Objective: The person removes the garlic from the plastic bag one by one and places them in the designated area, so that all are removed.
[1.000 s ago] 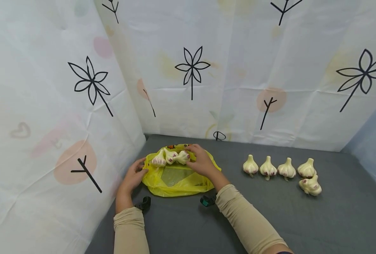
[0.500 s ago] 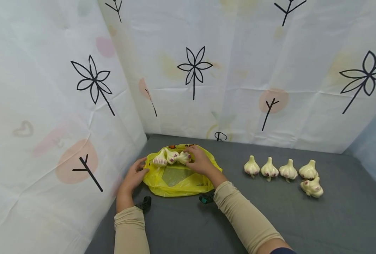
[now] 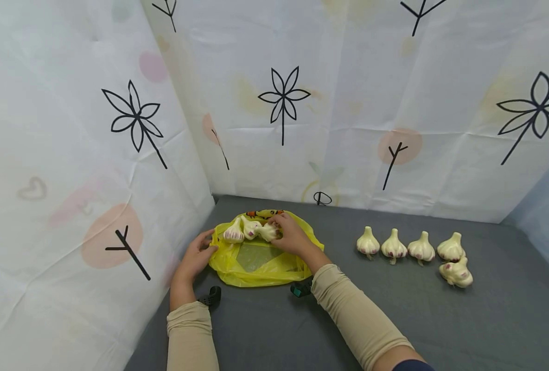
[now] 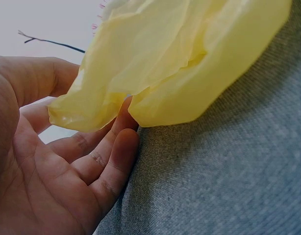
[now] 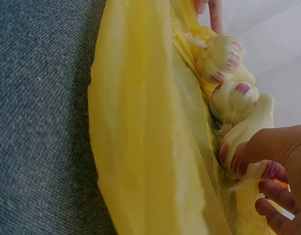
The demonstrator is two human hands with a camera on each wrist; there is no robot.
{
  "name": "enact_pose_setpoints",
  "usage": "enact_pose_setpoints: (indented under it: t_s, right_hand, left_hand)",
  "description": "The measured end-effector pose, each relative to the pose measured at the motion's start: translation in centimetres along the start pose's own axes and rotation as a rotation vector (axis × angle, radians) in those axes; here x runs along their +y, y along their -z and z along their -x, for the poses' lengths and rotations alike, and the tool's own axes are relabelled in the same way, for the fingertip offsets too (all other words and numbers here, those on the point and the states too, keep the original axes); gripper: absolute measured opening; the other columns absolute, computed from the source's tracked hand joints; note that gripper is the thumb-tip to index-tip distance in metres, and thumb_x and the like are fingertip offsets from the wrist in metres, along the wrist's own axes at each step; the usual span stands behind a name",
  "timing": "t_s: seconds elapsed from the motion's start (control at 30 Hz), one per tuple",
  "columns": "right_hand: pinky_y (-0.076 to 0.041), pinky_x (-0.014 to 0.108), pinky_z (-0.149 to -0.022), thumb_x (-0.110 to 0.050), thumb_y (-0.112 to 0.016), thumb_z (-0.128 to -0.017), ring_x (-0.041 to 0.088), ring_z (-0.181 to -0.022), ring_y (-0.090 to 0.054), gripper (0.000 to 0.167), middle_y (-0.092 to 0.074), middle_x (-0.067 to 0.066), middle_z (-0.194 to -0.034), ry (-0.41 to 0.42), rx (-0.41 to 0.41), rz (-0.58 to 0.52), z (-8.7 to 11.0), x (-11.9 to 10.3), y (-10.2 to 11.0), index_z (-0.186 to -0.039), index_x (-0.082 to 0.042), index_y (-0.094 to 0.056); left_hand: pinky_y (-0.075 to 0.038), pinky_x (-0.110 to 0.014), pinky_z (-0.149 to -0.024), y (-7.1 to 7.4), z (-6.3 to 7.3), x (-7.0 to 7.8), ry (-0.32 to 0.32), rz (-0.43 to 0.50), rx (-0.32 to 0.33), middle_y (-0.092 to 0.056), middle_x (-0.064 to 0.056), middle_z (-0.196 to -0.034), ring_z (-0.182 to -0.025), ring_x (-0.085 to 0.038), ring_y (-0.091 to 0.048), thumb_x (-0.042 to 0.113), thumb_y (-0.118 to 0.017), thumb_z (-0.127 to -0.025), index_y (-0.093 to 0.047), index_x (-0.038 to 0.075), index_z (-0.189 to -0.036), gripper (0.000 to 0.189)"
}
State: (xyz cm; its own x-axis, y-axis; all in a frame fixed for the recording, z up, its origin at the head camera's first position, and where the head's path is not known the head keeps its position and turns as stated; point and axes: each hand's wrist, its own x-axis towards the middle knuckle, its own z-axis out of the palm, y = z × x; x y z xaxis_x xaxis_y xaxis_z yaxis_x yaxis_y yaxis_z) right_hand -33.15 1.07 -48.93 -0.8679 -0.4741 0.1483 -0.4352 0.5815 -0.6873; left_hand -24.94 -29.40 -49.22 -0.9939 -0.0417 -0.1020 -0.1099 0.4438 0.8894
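A yellow plastic bag (image 3: 256, 278) lies spread on the table with its mouth open. Three garlic bulbs sit in a row along its far side: the left bulb (image 3: 233, 233), the middle bulb (image 3: 250, 227) and the right bulb (image 3: 267, 233). My right hand (image 3: 293, 234) reaches over the bag and grips the right bulb, thumb pressed on its purple-streaked base in the right wrist view. At the bag's left edge, my left hand (image 3: 198, 256) holds the rim; in the left wrist view the yellow plastic (image 4: 140, 63) hides some of its fingertips.
To the right, several garlic bulbs (image 3: 394, 246) stand in a row on the grey table (image 3: 348, 309), with one bulb (image 3: 457, 272) lying in front at the row's right end. Patterned white cloth (image 3: 339, 103) walls the table's back and left side.
The right bulb turns a little in my right hand's grip, its neck staying toward the middle bulb. My left hand stays at the bag's edge.
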Motion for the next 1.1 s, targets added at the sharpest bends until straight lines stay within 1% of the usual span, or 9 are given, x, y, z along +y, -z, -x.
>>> enact_pose_setpoints:
  t_s: [0.27,0.4,0.5,0.57,0.73,0.87,1.1]
  right_hand:
    - [-0.054,0.043,-0.098,-0.007,-0.077,-0.095,0.027,-0.122,-0.059,0.040,-0.055,0.009,-0.131,0.007,0.002,-0.052,0.4,-0.4,0.5,-0.132,-0.013,-0.064]
    - [-0.054,0.043,-0.098,-0.007,-0.077,-0.095,0.027,-0.121,-0.059,0.040,-0.055,0.009,-0.132,0.007,0.008,-0.056,0.6,-0.5,0.9,-0.132,-0.012,-0.064]
    - [-0.055,0.042,-0.098,-0.010,-0.078,-0.095,0.027,-0.121,-0.059,0.040,-0.055,0.009,-0.131,0.010,0.007,-0.045,0.8,-0.7,1.3,-0.133,-0.013,-0.064]
    - [-0.055,0.044,-0.100,-0.011,-0.079,-0.095,0.028,-0.121,-0.060,0.040,-0.055,0.011,-0.131,0.018,0.013,-0.059,1.1,-1.0,1.7,-0.133,-0.012,-0.064]
    - [-0.056,0.047,-0.101,-0.014,-0.082,-0.094,0.030,-0.118,-0.062,0.042,-0.057,0.012,-0.131,0.055,0.057,-0.068,1.9,-1.3,2.5,-0.132,-0.010,-0.064]
    - [-0.056,0.048,-0.101,-0.016,-0.083,-0.093,0.028,-0.116,-0.064,0.045,-0.058,0.011,-0.131,0.076,0.099,-0.057,2.7,-1.0,3.1,-0.134,-0.011,-0.064]
    - [-0.057,0.053,-0.098,-0.016,-0.084,-0.093,0.033,-0.111,-0.066,0.046,-0.060,0.014,-0.128,0.129,0.158,-0.107,4.3,-0.7,4.4,-0.134,-0.007,-0.064]
  left_hand:
    - [-0.047,-0.054,-0.109,0.1,-0.3,-0.5,-0.003,0.007,-0.006,-0.048,-0.031,-0.156,-0.142,-0.046,-0.050,0.019,-0.055,-0.109,-0.032,0.011,-0.168,0.064]
    - [-0.047,-0.053,-0.109,0.1,-0.3,-0.5,-0.001,0.003,-0.003,-0.049,-0.030,-0.155,-0.142,-0.045,-0.051,0.020,-0.056,-0.109,-0.033,0.013,-0.168,0.063]
    - [-0.047,-0.054,-0.111,0.0,-0.2,-0.4,0.000,-0.002,0.000,-0.050,-0.030,-0.154,-0.142,-0.045,-0.051,0.019,-0.056,-0.108,-0.035,0.013,-0.167,0.062]
    - [-0.046,-0.056,-0.111,0.0,-0.1,-0.4,0.000,-0.004,0.002,-0.050,-0.030,-0.154,-0.142,-0.045,-0.050,0.019,-0.056,-0.108,-0.036,0.013,-0.167,0.062]
    - [-0.045,-0.056,-0.112,-0.1,-0.1,-0.5,0.011,0.001,0.001,-0.049,-0.030,-0.155,-0.143,-0.045,-0.049,0.019,-0.055,-0.109,-0.035,0.014,-0.167,0.061]
    - [-0.045,-0.055,-0.112,-0.1,-0.2,-0.6,0.016,0.002,0.004,-0.049,-0.029,-0.155,-0.143,-0.045,-0.049,0.019,-0.055,-0.109,-0.036,0.015,-0.167,0.061]
    - [-0.044,-0.057,-0.113,0.0,-0.3,-0.5,0.003,0.012,0.001,-0.049,-0.030,-0.156,-0.144,-0.045,-0.048,0.018,-0.056,-0.108,-0.035,0.012,-0.167,0.062]
